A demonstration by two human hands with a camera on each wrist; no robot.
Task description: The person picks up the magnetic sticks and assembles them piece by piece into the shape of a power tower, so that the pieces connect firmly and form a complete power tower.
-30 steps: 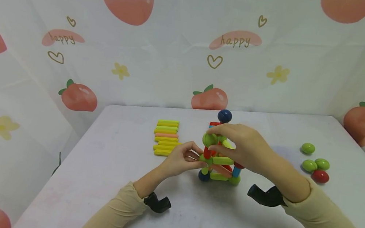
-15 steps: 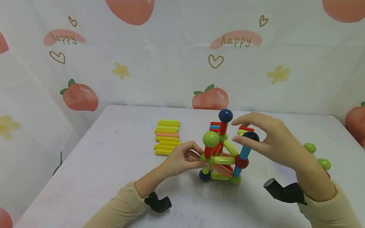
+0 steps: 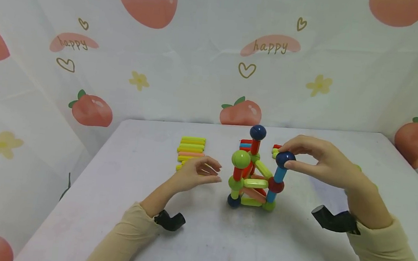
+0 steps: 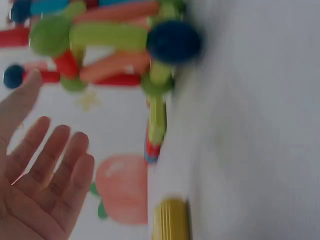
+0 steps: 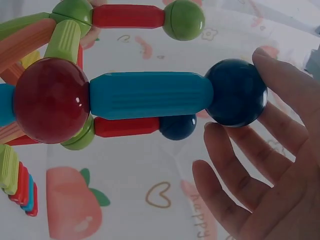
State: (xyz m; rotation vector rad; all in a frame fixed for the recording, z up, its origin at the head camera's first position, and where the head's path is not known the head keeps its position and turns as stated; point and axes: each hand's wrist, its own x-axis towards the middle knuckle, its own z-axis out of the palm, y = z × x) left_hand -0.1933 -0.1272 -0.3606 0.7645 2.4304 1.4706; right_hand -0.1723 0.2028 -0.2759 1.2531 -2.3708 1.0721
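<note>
A structure of coloured rods and balls stands upright on the table, with a red ball (image 3: 276, 185) at its right middle joint. My right hand (image 3: 321, 161) pinches the dark blue ball (image 3: 285, 159) on top of the upright blue rod (image 5: 150, 95), thumb on one side and fingers on the other. My left hand (image 3: 195, 174) is apart from the structure, to its left, fingers loosely extended and holding nothing. The other two uprights are red rods, one topped by a green ball (image 3: 241, 159), the rear one by another dark blue ball (image 3: 258, 132).
Yellow, lime and orange rods (image 3: 191, 145) lie in a row behind my left hand. Short red and blue rods (image 3: 246, 144) lie behind the structure, and more rods (image 3: 276, 150) near my right fingers. My right arm mostly hides the loose balls at right.
My right hand has moved from the green ball across to the dark blue ball on the blue rod and now pinches it. My left hand has let go of the structure and drawn back left.
</note>
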